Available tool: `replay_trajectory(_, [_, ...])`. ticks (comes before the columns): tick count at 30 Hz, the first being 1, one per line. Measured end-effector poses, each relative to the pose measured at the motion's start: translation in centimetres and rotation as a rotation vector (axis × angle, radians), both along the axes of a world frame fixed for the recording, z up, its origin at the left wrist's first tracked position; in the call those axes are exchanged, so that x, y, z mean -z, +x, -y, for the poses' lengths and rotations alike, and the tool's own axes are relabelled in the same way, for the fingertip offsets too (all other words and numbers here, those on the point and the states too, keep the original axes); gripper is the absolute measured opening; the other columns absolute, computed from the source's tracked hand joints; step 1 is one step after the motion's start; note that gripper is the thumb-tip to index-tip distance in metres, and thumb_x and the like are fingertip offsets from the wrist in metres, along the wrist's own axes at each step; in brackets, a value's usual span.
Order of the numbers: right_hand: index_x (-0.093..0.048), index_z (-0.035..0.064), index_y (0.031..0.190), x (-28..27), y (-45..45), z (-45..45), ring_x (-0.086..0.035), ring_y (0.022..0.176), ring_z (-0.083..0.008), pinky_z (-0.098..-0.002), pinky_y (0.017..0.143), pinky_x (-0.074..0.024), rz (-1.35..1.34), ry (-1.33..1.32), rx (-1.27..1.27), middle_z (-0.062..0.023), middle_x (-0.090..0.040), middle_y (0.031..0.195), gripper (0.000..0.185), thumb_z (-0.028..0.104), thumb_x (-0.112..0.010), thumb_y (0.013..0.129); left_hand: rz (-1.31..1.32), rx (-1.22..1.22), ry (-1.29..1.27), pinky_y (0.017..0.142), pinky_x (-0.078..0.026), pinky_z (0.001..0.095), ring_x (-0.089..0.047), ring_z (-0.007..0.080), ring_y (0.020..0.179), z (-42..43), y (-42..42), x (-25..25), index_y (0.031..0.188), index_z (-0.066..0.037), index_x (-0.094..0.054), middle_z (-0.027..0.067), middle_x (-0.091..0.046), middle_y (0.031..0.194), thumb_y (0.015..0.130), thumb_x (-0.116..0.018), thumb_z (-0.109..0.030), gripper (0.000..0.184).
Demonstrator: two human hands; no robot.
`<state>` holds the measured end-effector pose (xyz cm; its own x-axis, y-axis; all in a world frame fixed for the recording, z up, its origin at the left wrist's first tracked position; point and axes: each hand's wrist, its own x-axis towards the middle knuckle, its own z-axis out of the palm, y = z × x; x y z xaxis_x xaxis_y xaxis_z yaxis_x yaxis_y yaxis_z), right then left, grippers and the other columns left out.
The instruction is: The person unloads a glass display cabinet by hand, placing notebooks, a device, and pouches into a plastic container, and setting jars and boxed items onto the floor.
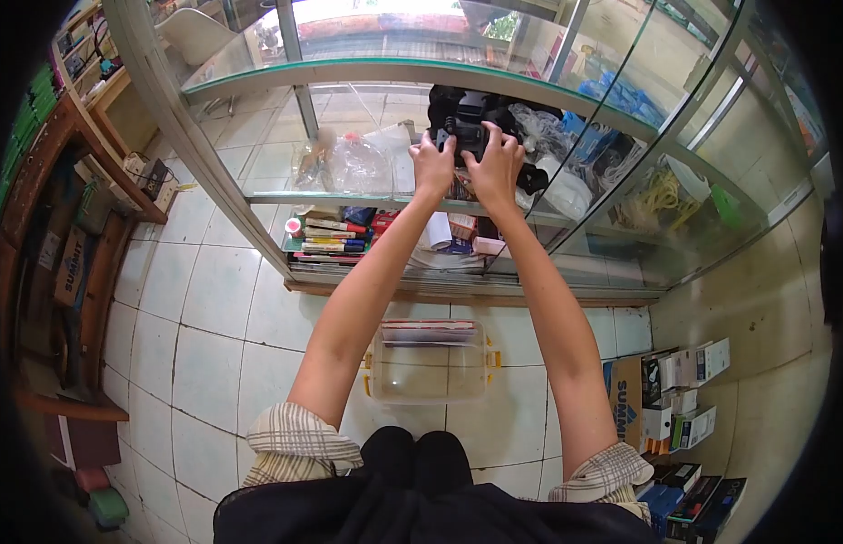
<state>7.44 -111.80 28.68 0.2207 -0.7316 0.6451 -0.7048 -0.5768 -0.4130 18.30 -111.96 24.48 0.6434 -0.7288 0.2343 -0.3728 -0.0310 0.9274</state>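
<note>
Both hands hold a black device (469, 134) inside the glass case (349, 74), at 12 o'clock from the wearer. The left hand (432, 165) has its grip on the device's 8 o'clock side; the right hand (496, 165) holds its 4 o'clock side, fingers curled over. Taking it from two sides probably keeps it steady and level; whether the shelf also bears its weight I cannot tell.

With the device as clock centre, a clear bag (360, 165) lies at 8 to 9 o'clock and a white bag (566, 186) at 4. Markers (331, 236) lie side by side at 7 o'clock, likely for easy picking. The clear box (485, 358) stands on the floor (213, 290) at 6 o'clock, seemingly within reach.
</note>
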Motion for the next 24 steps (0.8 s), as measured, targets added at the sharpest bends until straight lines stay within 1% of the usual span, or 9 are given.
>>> replay_trajectory(4, [-0.045, 0.0076, 0.116, -0.5, 0.1, -2.2, -0.041, 0.099, -0.033, -0.0416, 0.089, -0.0333, 0.179, -0.04, -0.234, -0.0166, -0.046, 0.105, 0.06, 0.007, -0.072, 0.063, -0.4, 0.152, -0.239, 0.08, -0.044, 0.0349, -0.054, 0.0274, 0.094, -1.7, 0.9, -0.5, 0.114, 0.01, -0.046, 0.0226, -0.052, 0.103, 0.075, -0.066, -0.041, 0.067])
replay_trajectory(7, [-0.047, 0.007, 0.113, -1.0, -0.2, -4.7, -0.041, 0.098, -0.0308, -0.0393, 0.088, -0.0335, 0.254, -0.056, -0.314, -0.014, -0.046, 0.102, 0.055, 0.004, -0.071, 0.063, -0.669, 0.218, -0.352, 0.07, -0.045, 0.0215, -0.054, 0.011, 0.083, -6.3, -0.1, -3.7, 0.107, 0.007, -0.045, 0.0098, -0.055, 0.098, 0.075, -0.071, -0.029, 0.054])
replay_trajectory(14, [-0.047, 0.0038, 0.111, -1.0, -2.3, -12.5, -0.042, 0.101, -0.0272, -0.0351, 0.086, -0.0379, 0.395, -0.056, -0.446, -0.0138, -0.041, 0.105, 0.048, 0.006, -0.07, 0.069, -0.529, 0.192, -0.445, 0.071, -0.044, 0.0221, -0.052, 0.0107, 0.081, -14.6, -0.9, -4.9, 0.108, 0.003, -0.043, 0.007, -0.054, 0.093, 0.076, -0.07, -0.023, 0.049])
replay_trajectory(16, [-0.046, 0.0059, 0.114, -1.0, -3.7, -15.2, -0.039, 0.108, -0.0301, -0.0359, 0.093, -0.033, 0.457, 0.004, -0.482, -0.0145, -0.038, 0.112, 0.047, 0.01, -0.068, 0.072, -0.602, 0.206, -0.413, 0.072, -0.044, 0.0221, -0.052, 0.0099, 0.082, -17.9, -1.2, -6.1, 0.107, 0.002, -0.044, 0.0053, -0.054, 0.092, 0.076, -0.07, -0.023, 0.048])
replay_trajectory(18, [-0.047, 0.008, 0.116, -0.3, -5.6, -16.9, -0.039, 0.11, -0.0275, -0.0343, 0.094, -0.033, 0.572, 0.147, -0.503, -0.0135, -0.036, 0.115, 0.042, 0.019, -0.064, 0.079, -0.687, 0.253, -0.365, 0.068, -0.045, 0.0214, -0.053, 0.0086, 0.079, -21.2, -1.5, -7.3, 0.107, 0.001, -0.044, 0.0039, -0.054, 0.09, 0.077, -0.07, -0.023, 0.046])
replay_trajectory(20, [-0.036, 0.0116, 0.127, 2.5, -7.5, -16.7, -0.036, 0.116, -0.0293, -0.0415, 0.095, -0.0324, 0.668, 0.32, -0.328, -0.0147, -0.03, 0.126, 0.057, 0.039, -0.058, 0.083, -0.685, 0.27, -0.442, 0.064, -0.047, 0.0205, -0.055, 0.008, 0.075, -23.6, -1.6, -6.9, 0.107, 0.0, -0.044, 0.0027, -0.054, 0.088, 0.078, -0.068, -0.023, 0.044])
replay_trajectory(21, [-0.036, 0.0116, 0.127, 2.9, -7.9, -17.9, -0.036, 0.116, -0.0293, -0.0415, 0.095, -0.0324, 0.667, 0.32, -0.334, -0.0147, -0.03, 0.126, 0.057, 0.039, -0.058, 0.083, -0.682, 0.261, -0.394, 0.064, -0.048, 0.0209, -0.056, 0.0082, 0.075, -25.1, -1.6, -6.8, 0.108, -0.001, -0.044, 0.0027, -0.055, 0.089, 0.078, -0.068, -0.023, 0.044])
replay_trajectory(23, [-0.024, 0.0108, 0.133, 3.8, -8.7, -20.4, -0.036, 0.12, -0.0298, -0.053, 0.095, -0.0303, 1.189, 1.091, -0.359, -0.0147, -0.028, 0.134, 0.068, 0.054, -0.045, 0.085, -0.726, 0.276, -0.357, 0.068, -0.049, 0.0235, -0.057, 0.0093, 0.081, -28.0, -1.9, -6.5, 0.11, -0.002, -0.044, 0.0034, -0.056, 0.092, 0.08, -0.066, -0.022, 0.042])
replay_trajectory(24, [-0.024, 0.0108, 0.133, 4.7, -8.9, -21.5, -0.036, 0.12, -0.0298, -0.053, 0.095, -0.0303, 1.186, 1.091, -0.361, -0.0147, -0.028, 0.134, 0.068, 0.054, -0.045, 0.085, -0.726, 0.274, -0.359, 0.068, -0.049, 0.0235, -0.057, 0.0093, 0.081, -29.4, -2.1, -6.2, 0.11, -0.002, -0.044, 0.0034, -0.056, 0.092, 0.08, -0.066, -0.022, 0.042])
